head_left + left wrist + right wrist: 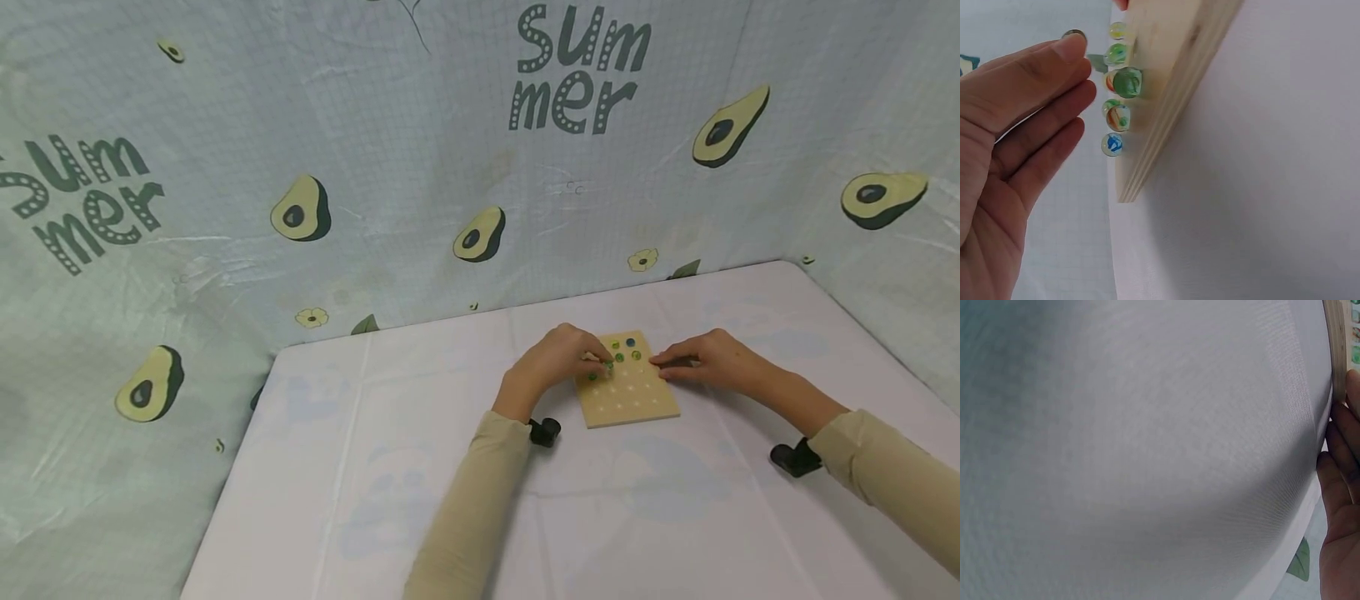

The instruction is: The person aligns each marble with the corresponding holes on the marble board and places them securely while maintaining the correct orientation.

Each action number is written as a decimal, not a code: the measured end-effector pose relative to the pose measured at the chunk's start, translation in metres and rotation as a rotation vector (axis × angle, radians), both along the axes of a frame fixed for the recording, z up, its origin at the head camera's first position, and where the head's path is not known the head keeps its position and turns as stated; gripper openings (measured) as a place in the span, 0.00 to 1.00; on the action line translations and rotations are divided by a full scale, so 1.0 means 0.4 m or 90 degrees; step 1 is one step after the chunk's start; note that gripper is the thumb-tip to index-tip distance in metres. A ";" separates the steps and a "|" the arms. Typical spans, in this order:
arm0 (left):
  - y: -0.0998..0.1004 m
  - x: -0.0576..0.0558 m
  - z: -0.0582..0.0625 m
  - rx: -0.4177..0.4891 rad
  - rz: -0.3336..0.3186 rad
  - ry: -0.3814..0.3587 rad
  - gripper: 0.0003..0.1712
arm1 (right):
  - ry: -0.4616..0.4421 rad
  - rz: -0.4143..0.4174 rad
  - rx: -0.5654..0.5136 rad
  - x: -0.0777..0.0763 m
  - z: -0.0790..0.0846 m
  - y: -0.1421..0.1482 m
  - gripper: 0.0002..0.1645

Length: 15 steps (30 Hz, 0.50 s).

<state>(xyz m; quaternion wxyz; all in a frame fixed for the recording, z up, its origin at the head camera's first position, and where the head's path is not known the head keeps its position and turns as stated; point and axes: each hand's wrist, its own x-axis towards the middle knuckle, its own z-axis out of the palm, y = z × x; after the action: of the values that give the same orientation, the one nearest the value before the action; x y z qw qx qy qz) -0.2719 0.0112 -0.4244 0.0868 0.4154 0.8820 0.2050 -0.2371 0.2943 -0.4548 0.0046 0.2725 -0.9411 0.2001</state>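
A square wooden board (630, 404) with rows of small hollows lies on the table. Several glass marbles sit on its far part, among them a blue-swirled marble (1112, 144) and a green marble (1127, 82). My left hand (558, 358) is over the board's left side. Between its thumb and fingertips it pinches a small glass marble (1074, 33), mostly covered by the thumb. My right hand (716, 360) is at the board's right edge, its fingertips touching the edge; in the right wrist view its extended fingers (1338, 481) meet the plywood side.
A pale printed cloth covers the table (360, 467). Behind it hangs a curtain (390, 167) with avocado prints and lettering. A black wrist device (546, 432) is on the left wrist and another black device (795, 458) on the right.
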 end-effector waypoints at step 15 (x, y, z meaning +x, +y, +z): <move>0.013 -0.023 -0.027 -0.046 -0.026 -0.026 0.13 | 0.008 0.015 -0.017 -0.003 -0.009 0.013 0.16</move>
<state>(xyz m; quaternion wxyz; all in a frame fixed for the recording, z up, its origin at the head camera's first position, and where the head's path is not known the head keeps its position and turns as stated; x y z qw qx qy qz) -0.2811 0.0165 -0.4351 0.1242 0.4258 0.8781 0.1796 -0.2383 0.2996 -0.4584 0.0119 0.2849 -0.9349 0.2111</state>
